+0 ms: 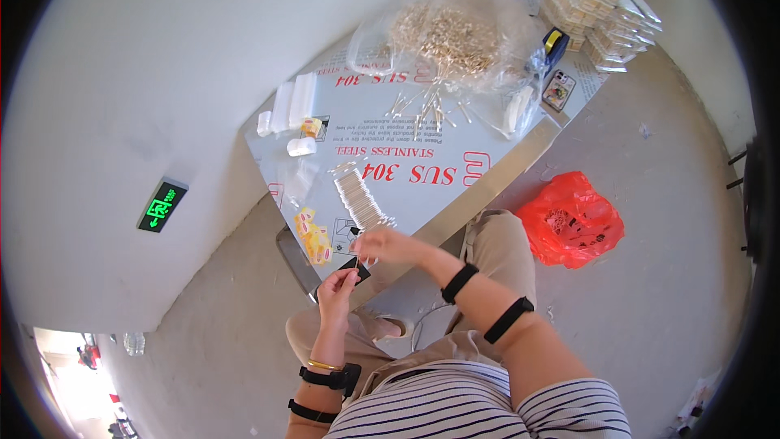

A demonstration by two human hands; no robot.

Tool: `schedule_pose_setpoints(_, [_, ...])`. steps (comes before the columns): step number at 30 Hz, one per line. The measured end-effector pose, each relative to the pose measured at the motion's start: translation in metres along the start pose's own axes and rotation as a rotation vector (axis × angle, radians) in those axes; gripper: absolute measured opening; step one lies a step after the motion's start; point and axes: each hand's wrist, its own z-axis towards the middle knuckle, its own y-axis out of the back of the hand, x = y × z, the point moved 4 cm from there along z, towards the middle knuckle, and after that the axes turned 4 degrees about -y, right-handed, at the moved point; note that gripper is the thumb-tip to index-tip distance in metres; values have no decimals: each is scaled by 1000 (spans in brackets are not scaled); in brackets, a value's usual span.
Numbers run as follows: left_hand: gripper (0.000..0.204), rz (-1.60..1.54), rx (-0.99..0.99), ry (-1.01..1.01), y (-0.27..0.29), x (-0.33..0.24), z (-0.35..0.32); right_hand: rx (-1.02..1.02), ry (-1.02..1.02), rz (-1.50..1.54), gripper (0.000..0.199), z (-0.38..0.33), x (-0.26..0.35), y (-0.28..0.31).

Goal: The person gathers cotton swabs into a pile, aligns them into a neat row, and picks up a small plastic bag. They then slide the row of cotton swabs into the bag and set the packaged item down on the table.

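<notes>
A small black flat card-like piece (pixel 355 267) is pinched between the fingertips of the left hand (pixel 337 289), just above the near edge of the film-covered stainless steel table (pixel 455 195). The piece lies at about one o'clock from the middle of that hand, at its fingertips, and at about seven o'clock from the right hand (pixel 383 245). The left hand's fingers are closed together on the piece.

The right hand is held just beside it, its fingers drawn together at the tips near the top of the black piece; something thin and pale seems to be gripped there, but it is too small to be told for certain. The two hands are nearly touching.

At about twelve o'clock from the hands, a neat row of thin pale metal pins (pixel 359 197) is laid out on the table. At nine o'clock from that row, a clear bag of small yellow pieces (pixel 314 240) is seen. Further along the table, at one o'clock, a loose heap of the same pale pins lies in a clear plastic bag (pixel 445 36). White plastic blocks (pixel 294 102) are set at eleven o'clock.

A red plastic bag (pixel 570 219) lies on the floor at three o'clock from the hands. Black bands are worn on both forearms.
</notes>
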Motion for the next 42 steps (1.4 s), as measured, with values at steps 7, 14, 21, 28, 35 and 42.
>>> schedule_pose_setpoints(7, [25, -25, 29, -116, -30, -39, -34, -183, 189, -167, 23, -79, 47, -27])
schedule_pose_setpoints(14, [21, -96, 144, -141, -49, -51, -62, -304, 365, -294, 17, -148, 70, -38])
schedule_pose_setpoints(21, [18, -202, 223, -159, -55, -62, -84, -349, 439, -442, 19, -182, 79, -42])
schedule_pose_setpoints(28, [16, -193, 337, -267, -58, -86, -108, -194, 285, 300, 31, -184, 53, -34])
schedule_pose_setpoints(35, [15, -135, 320, -291, -77, -85, -117, -314, 287, 284, 27, -206, 48, -28])
schedule_pose_setpoints(42, [36, 57, 408, -357, -92, -64, -118, -625, 658, -806, 12, -259, 82, -39])
